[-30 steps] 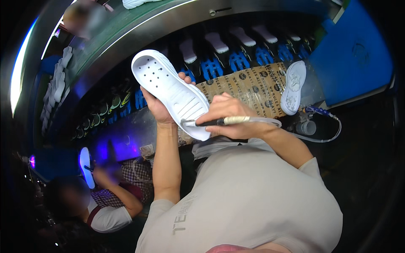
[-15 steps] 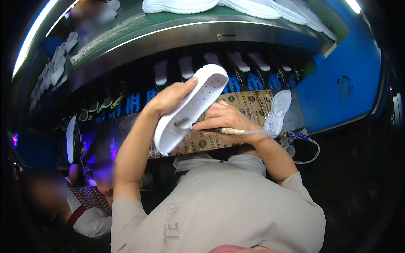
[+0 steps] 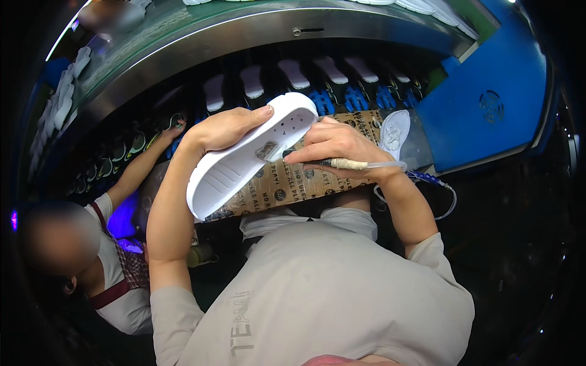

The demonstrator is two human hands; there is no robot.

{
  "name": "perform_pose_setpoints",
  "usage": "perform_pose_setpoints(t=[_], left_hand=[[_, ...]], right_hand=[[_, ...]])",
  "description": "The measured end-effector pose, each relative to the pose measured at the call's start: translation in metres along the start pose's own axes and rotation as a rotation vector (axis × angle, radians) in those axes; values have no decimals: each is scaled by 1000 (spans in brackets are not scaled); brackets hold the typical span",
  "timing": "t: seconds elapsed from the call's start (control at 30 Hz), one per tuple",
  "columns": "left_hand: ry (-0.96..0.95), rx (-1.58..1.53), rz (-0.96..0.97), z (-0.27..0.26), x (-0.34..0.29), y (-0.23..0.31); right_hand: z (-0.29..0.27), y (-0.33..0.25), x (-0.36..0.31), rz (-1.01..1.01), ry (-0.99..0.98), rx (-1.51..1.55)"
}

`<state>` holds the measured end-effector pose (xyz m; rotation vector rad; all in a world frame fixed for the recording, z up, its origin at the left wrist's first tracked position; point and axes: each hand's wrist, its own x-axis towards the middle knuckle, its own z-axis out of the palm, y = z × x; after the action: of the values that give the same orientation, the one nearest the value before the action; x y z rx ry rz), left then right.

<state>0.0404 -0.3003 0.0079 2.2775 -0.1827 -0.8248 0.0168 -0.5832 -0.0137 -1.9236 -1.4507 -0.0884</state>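
My left hand (image 3: pixel 229 129) holds a white shoe sole (image 3: pixel 223 177) by its outer long edge, thumb on the rim, with the hollow inner side tilted up toward me. Small holes dot the far end of the hollow, and ridges cross the near end. In my right hand (image 3: pixel 345 146) is a brush (image 3: pixel 351 164) with a tan-wrapped handle and a clear tube at its rear. Its pale, flat head lies inside the sole, about midway along. Part of the brush is hidden by my fingers.
Cardboard (image 3: pixel 281 189) covers the bench below. Another white sole (image 3: pixel 394 131) lies on the right, near a blue panel (image 3: pixel 488 104). Beyond, shoes stand in a row under a metal-edged conveyor (image 3: pixel 244 44) bearing white soles. At left, a co-worker's arm (image 3: pixel 143 161) reaches toward the shoes.
The brush head has shifted along the sole toward its holed end. My left hand and the sole have moved left, the sole tilting flatter. The co-worker's arm now stretches toward the shoes.
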Motion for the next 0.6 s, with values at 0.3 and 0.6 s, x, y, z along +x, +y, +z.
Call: perform_pose_setpoints(t=[0.3, 0.6], left_hand=[[42, -110, 42, -7, -3, -24], [174, -437, 215, -45, -22, -24]], right_hand=[[-20, 7, -5, 26, -47, -9], [-32, 6, -16, 60, 165, 161]])
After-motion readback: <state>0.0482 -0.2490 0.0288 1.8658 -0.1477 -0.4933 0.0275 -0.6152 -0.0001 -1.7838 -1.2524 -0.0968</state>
